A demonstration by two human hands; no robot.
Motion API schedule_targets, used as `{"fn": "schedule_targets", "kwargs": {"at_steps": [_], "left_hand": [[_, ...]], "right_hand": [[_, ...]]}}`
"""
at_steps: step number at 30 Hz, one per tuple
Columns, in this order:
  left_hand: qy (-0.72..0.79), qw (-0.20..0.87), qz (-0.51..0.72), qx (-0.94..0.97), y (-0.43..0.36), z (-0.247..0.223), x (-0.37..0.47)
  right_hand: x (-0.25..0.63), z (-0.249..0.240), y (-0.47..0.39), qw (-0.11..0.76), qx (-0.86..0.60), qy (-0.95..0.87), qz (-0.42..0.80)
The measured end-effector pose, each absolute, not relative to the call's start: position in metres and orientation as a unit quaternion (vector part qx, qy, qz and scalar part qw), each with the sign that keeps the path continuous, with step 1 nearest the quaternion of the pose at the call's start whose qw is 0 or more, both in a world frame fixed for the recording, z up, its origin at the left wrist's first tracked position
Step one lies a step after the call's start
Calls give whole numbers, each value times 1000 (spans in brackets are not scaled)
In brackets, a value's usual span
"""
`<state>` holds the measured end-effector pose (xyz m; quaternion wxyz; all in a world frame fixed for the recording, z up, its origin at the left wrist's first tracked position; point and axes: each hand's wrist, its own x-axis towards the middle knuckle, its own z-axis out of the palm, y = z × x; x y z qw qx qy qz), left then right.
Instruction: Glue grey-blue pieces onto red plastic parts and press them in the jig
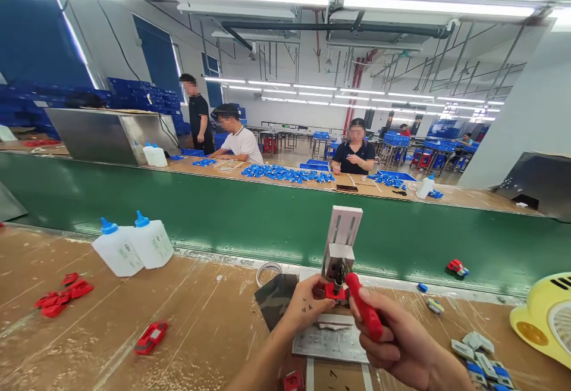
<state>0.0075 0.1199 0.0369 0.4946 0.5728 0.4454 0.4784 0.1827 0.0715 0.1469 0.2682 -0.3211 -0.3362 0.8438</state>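
Note:
A small press fixture with a slotted upright plate (344,224) stands in front of me on a metal base plate (328,345). My left hand (306,306) pinches a small red plastic part (331,291) beneath the fixture's metal clamp mechanism (339,271). My right hand (399,331) is wrapped round the fixture's red lever handle (364,307), which tilts down toward me. Fingers hide some of the red part. Below the base plate, close to my left forearm, lies another red part (292,380).
On the left are two white bottles (120,252) with blue caps and loose red parts (62,296). A tape roll (269,270) lies behind the left hand. Grey and blue parts (479,352) and a yellow fan (542,313) are right. Beyond a green belt (250,218), co-workers sit at another bench.

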Motion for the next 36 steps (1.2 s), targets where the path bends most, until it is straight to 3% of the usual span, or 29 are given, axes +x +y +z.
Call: {"fn": "schedule_targets", "kwargs": {"at_steps": [6,18,22,26,32,36], "left_hand": [[454,493,457,584,117,30,4],[494,431,399,641,114,46,0],[495,428,389,648,116,47,-1],[494,430,385,651,115,48,-2],[498,420,377,659,114,52,-3],[502,413,370,664,116,50,-3]], "right_hand": [[188,111,64,288,-351,-420,785],[189,87,68,237,-433,-561,665],[184,95,66,223,-433,-674,556],[194,102,71,190,-403,-708,548],[222,72,108,303,-472,-752,348],[222,60,119,317,-492,-757,291]]}}
